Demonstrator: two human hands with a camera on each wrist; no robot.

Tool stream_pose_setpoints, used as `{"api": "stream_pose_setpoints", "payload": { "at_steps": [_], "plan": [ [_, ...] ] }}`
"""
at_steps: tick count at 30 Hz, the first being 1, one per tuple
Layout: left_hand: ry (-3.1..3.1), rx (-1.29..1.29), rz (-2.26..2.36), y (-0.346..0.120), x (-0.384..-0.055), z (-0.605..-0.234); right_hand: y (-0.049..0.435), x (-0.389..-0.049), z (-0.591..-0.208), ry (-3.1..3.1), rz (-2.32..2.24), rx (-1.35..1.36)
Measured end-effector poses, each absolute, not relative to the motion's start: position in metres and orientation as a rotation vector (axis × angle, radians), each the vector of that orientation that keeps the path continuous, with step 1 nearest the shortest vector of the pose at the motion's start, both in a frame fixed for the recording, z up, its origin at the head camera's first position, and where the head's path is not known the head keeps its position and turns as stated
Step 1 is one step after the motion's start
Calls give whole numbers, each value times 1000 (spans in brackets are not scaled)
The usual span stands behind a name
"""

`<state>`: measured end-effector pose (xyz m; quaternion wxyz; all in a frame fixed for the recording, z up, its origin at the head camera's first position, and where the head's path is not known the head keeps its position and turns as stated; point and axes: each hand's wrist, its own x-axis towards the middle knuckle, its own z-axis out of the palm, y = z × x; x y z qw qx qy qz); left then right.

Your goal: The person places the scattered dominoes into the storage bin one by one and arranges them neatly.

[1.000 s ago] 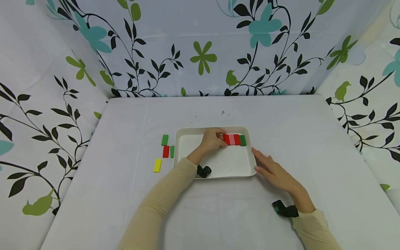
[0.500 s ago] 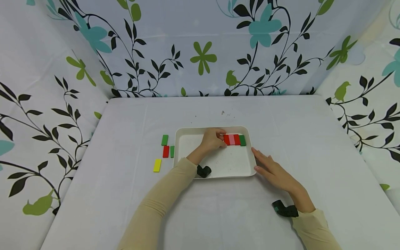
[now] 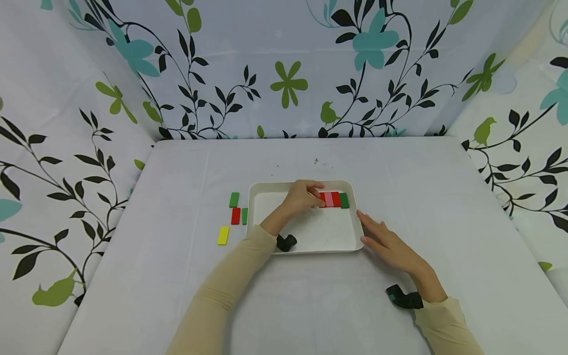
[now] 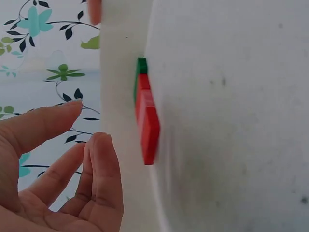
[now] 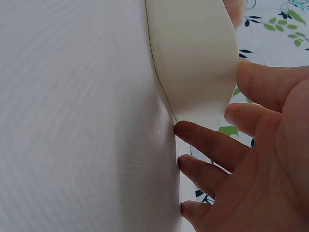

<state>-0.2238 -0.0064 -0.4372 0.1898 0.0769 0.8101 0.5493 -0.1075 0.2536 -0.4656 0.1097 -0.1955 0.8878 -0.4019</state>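
Inside the white tray (image 3: pixel 326 231), small flat blocks stand side by side in a row: a red block (image 4: pixel 149 137), a pink block (image 3: pixel 329 199), another red block (image 3: pixel 336 199) and a dark green block (image 3: pixel 344 200) at the right end. My left hand (image 3: pixel 301 198) hovers at the row's left end and partly hides the first red block in the head view. Its thumb and fingers are apart with nothing between them, as the left wrist view shows. My right hand (image 3: pixel 388 246) touches the tray's right side with extended fingers (image 5: pixel 212 145).
Left of the tray, a green block (image 3: pixel 234 199), a red block (image 3: pixel 235 216), another green block (image 3: pixel 244 216) and a yellow block (image 3: pixel 223 235) lie on the white-covered table (image 3: pixel 186 276). Dark specks (image 3: pixel 316 160) dot the cloth behind the tray. Patterned curtains (image 3: pixel 288 59) surround the table.
My left hand has lifted slightly off the row's left end, its fingers now covering more of the first red block in the head view. My right hand stays against the tray.
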Motion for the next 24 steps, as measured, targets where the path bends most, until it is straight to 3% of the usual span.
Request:
{"api": "stream_pose_setpoints", "payload": {
  "at_steps": [11,24],
  "plan": [
    [2242,494,1716,-59,-213,-387,255,-107,-466,2619,-1184,-602],
    [2408,348,1904,-158,-211,-372,253,-107,-467,2630,-1175,-587]
  ]
}}
